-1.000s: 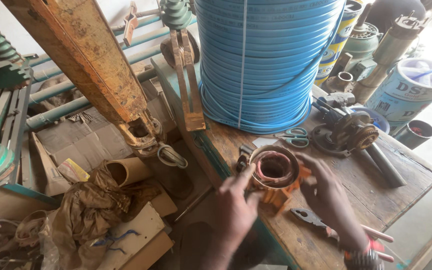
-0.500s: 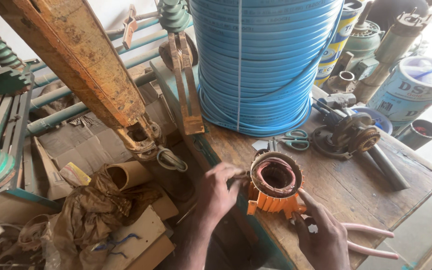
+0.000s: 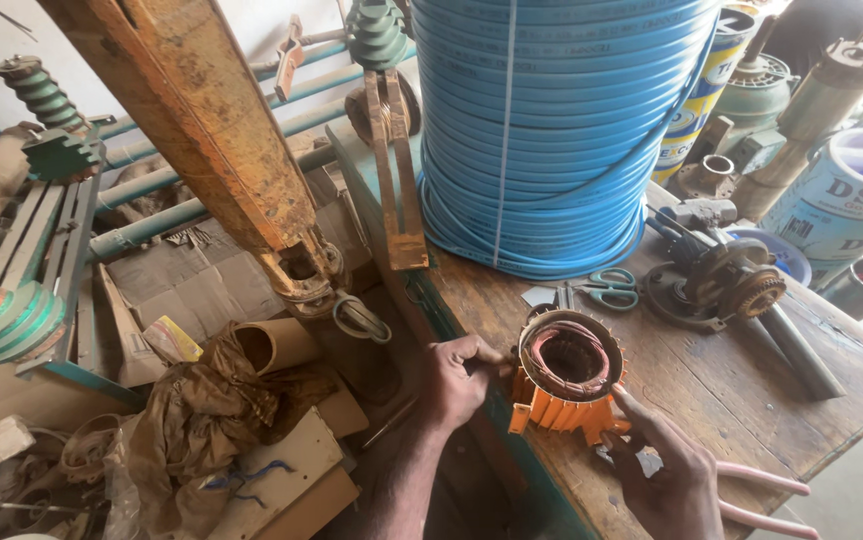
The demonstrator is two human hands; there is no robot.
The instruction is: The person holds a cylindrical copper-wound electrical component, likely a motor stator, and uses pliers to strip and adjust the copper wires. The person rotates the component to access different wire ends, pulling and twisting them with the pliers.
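Observation:
A round motor stator (image 3: 568,368) with copper windings and orange slot insulation strips stands near the edge of a worn wooden bench (image 3: 732,400). My left hand (image 3: 460,378) is curled against its left side, fingers closed around a thin tool or strip that I cannot make out. My right hand (image 3: 664,472) rests on the bench at the stator's lower right, its fingers touching the orange strips. Pink-handled pliers (image 3: 767,495) lie under and beside my right hand.
A large coil of blue flat cable (image 3: 552,120) fills the bench's back. Green-handled scissors (image 3: 607,290), gear parts (image 3: 727,280), a metal rod (image 3: 797,350) and paint tins (image 3: 842,200) sit to the right. A rusty orange beam (image 3: 202,120), cardboard tube (image 3: 274,345) and scrap lie left.
My left hand slid off the stator's top to its left side. My right hand dropped from the stator's right flank to its lower right. The stator turned slightly.

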